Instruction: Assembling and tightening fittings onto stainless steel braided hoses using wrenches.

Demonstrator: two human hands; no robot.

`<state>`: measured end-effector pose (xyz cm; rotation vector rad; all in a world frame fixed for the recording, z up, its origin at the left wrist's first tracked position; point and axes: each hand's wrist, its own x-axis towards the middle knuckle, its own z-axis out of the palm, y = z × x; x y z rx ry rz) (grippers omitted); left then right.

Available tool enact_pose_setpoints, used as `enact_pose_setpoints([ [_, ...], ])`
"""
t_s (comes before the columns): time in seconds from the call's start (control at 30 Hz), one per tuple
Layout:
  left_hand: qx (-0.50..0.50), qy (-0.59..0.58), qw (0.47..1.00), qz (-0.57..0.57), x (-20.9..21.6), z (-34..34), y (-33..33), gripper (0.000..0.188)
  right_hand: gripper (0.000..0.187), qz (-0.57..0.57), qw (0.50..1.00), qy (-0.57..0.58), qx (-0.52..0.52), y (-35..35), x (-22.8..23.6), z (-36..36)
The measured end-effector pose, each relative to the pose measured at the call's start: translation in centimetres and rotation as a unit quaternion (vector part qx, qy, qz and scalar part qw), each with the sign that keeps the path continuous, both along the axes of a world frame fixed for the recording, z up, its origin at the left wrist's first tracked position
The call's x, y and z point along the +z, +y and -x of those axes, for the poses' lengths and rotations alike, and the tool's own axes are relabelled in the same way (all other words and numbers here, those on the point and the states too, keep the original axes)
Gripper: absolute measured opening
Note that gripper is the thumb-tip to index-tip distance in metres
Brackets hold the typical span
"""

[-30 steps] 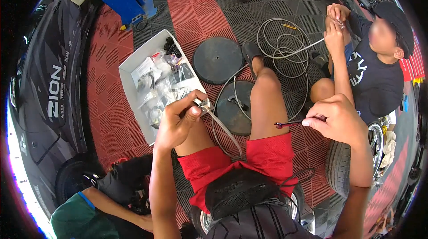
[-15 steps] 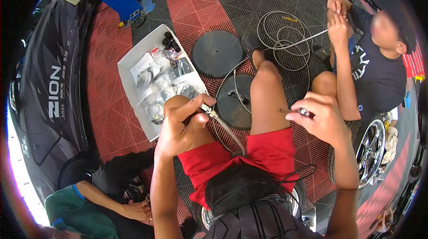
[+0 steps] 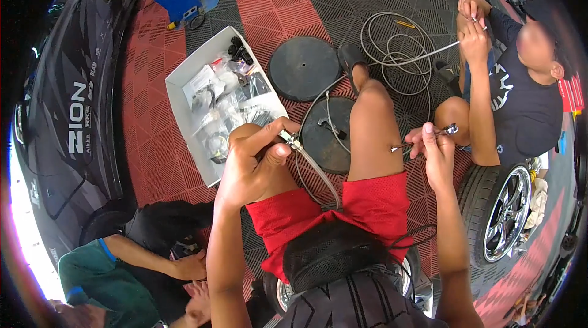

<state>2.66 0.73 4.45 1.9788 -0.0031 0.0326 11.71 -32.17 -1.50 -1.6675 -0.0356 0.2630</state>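
Observation:
My left hand (image 3: pixel 248 159) pinches a metal hose fitting (image 3: pixel 290 139) between thumb and index finger. From the fitting a braided hose (image 3: pixel 315 172) runs down between my knees. Over to the right, my right hand (image 3: pixel 437 161) is closed round a thin dark tool with a shiny metal head (image 3: pixel 452 129); its slim other end points left over my thigh. I cannot make out its exact kind. Beyond my left hand lies an open white box (image 3: pixel 178 101) of small bagged parts (image 3: pixel 214 120) and dark fittings (image 3: pixel 239 52).
Two black round discs (image 3: pixel 300 77) lie on the tiled floor, the nearer bearing a thin line with a dark fitting (image 3: pixel 331 126). A coiled hose (image 3: pixel 373 43) leads to a seated person's hands (image 3: pixel 474 37). Another person (image 3: pixel 113 279) works lower left. A wheel (image 3: pixel 478 205) stands right.
My right hand has turned upward, and more of the tool shows, its metal head now raised to the right. The left hand keeps its hold. Another hand appears at the lower left.

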Motion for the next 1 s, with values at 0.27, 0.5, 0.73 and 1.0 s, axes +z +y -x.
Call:
enact_pose_setpoints([
  [0.27,0.013,-0.029,0.999,0.025,0.3,0.2,-1.9,0.036,0.025,-0.176,0.970,-0.148,0.083,5.6,7.4,3.5],
  [0.5,0.008,-0.015,1.000,-0.005,0.9,0.0,-2.7,0.025,0.020,-0.246,0.941,-0.180,0.145,9.0,7.6,4.5],
  [0.73,0.019,-0.008,1.000,0.003,0.9,0.3,-3.0,0.022,0.019,-0.255,0.945,-0.163,0.126,9.9,7.4,4.7],
  [1.0,0.027,0.016,0.999,-0.006,0.8,0.3,-2.9,0.022,0.009,-0.206,0.934,-0.255,0.140,10.2,6.4,7.5],
])
